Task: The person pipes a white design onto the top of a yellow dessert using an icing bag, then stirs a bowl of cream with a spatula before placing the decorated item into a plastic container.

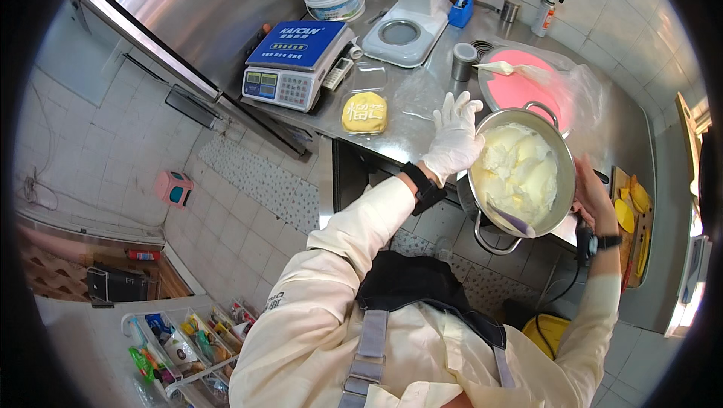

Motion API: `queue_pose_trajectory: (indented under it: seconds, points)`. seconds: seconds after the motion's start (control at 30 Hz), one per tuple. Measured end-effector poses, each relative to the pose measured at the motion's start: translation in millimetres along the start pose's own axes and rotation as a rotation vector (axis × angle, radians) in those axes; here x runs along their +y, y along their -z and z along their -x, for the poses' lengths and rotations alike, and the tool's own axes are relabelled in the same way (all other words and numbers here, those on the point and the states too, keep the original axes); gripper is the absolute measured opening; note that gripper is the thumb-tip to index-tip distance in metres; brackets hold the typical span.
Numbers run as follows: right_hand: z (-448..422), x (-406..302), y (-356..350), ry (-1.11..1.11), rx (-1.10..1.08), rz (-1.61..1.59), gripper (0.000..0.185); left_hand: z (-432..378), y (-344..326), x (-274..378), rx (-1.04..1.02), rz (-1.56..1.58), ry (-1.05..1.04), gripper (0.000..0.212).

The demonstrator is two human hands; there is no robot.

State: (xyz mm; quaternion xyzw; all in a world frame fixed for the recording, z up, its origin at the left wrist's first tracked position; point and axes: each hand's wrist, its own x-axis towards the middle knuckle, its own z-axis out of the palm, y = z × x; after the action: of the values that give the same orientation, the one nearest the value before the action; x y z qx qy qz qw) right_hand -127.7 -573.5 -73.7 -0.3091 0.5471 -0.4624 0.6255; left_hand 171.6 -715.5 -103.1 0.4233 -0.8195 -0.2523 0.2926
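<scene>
A deep metal pot point(566, 154) with two loop handles is held between my hands, overhanging the counter's front edge. Inside lies a pale yellow-white creamy mass point(514, 168) with smooth lumps. A spatula point(511, 221), greyish purple, rests in the pot against the near wall. My left hand point(454, 137), in a white glove, presses the pot's left side near the rim, fingers spread and pointing away from me. Against the right side is my right hand point(593, 188), which looks bare; the pot hides part of its fingers.
On the steel counter point(404, 137) stand a digital scale point(296, 63), a boxed yellow cake point(364, 113), a stand mixer point(406, 35) and a metal shaker point(463, 62). Behind the pot, a piping bag point(511, 68) lies on a pink disc point(528, 89). Mango pieces point(638, 196) sit on a board at right.
</scene>
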Motion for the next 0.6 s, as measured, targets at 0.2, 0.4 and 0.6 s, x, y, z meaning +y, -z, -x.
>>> queue_pose_trajectory:
  seconds: [0.2, 0.4, 0.6]
  points:
    - [-47.3, 10.0, -36.1, 0.106, 0.163, -0.017, 0.044, -7.4, 24.0, -12.2, 0.011, 0.084, -0.093, 0.059]
    - [-12.3, 26.2, -57.8, 0.183, 0.270, -0.172, 0.042, 128.9, 67.2, -19.2, -0.380, 1.045, 0.567, 0.044]
    - [38.7, 64.1, -99.4, 0.281, 0.242, -0.363, 0.056, 153.1, 71.7, -2.9, -0.422, 1.390, 0.620, 0.019]
